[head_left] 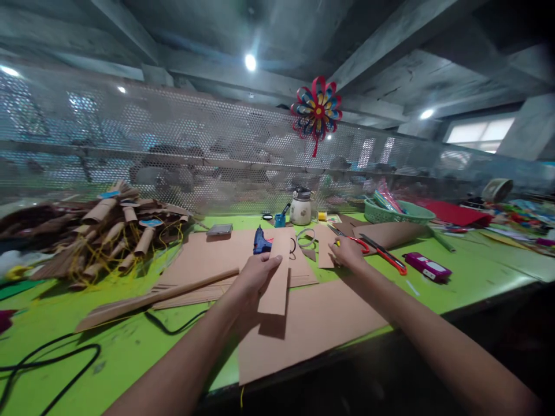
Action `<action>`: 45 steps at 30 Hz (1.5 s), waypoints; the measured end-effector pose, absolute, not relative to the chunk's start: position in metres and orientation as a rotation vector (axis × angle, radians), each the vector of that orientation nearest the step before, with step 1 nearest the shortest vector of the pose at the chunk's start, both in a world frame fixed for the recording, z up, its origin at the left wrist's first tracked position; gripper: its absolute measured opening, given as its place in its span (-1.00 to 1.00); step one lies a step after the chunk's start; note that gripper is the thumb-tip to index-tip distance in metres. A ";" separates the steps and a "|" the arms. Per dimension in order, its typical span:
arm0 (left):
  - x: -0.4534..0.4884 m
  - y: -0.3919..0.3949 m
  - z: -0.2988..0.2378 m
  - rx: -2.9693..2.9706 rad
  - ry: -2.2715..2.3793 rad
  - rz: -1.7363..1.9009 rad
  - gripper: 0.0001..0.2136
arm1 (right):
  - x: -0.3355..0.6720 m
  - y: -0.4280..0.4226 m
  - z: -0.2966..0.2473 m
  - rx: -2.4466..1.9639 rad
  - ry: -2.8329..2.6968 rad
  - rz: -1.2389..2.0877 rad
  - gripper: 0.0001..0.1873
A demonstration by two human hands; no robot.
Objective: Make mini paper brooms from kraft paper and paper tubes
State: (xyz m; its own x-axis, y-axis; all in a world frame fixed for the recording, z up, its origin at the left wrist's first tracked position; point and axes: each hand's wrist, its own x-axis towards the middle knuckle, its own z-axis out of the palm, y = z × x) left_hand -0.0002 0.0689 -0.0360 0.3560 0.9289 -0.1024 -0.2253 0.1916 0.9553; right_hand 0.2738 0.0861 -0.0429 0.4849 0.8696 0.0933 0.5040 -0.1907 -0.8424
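My left hand (258, 271) pinches a long strip of brown cardboard (277, 283) by its left edge, tilted above the table. Behind that strip lies a blue hot glue gun (261, 241), partly covered. My right hand (348, 253) is closed at the right edge of a smaller cardboard piece (325, 248). A bit of yellow shows at its fingertips; what it holds is hidden. Beside this hand are red-handled scissors (363, 245) and a long black-and-orange tool (385, 255). A large cardboard sheet (303, 329) lies below both hands, with more sheets (195, 254) behind.
Rolled cardboard pieces with yellow strings (117, 231) are heaped at left. A black cable (87, 346) crosses the green table (477, 277). A white jar (300, 208), green basket (401, 212) and purple object (427, 267) stand farther back or right. A perforated screen (225, 162) borders the back.
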 end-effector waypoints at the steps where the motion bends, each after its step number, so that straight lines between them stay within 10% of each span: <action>1: 0.000 0.068 -0.036 1.071 0.847 0.943 -0.81 | 0.272 0.083 -0.040 -1.820 -1.168 0.487 -0.75; 20: 0.006 0.051 -0.037 1.171 0.633 0.769 -0.81 | 0.167 0.050 -0.059 -1.049 -1.411 0.857 -0.61; 25: 0.007 0.057 -0.036 1.076 0.681 0.867 -0.80 | 0.173 0.043 -0.061 -1.018 -1.463 0.570 -0.74; 31: -0.001 0.068 -0.037 1.000 0.692 0.943 -0.79 | 0.172 0.026 -0.053 -0.766 -1.997 0.097 -0.37; 45: -0.001 0.073 -0.038 1.099 0.665 1.015 -0.68 | 0.157 0.020 -0.045 -0.495 -2.049 -0.159 -0.58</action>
